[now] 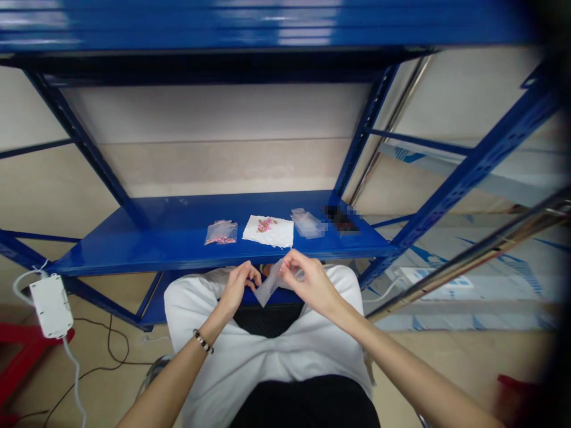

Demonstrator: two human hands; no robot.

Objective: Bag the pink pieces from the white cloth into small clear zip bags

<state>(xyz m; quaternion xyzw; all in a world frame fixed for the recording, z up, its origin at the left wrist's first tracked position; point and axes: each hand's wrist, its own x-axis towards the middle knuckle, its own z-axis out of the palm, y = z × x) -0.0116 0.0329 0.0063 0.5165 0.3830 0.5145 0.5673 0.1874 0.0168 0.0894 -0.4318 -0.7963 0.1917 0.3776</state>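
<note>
White box [51, 308] beside red frame [20, 365]

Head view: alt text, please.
A translucent bag is between the person's left grip and right grip, over the lap. Beyond, a blue shelf bears bagged pink pieces, a white sheet with more, and clear bags.

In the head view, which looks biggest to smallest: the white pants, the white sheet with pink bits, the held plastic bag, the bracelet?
Largest to smallest:
White pants
White sheet
Plastic bag, partly hidden
Beaded bracelet
The bag is closer than the sheet; real sizes may differ.

No legible text or labels.
</note>
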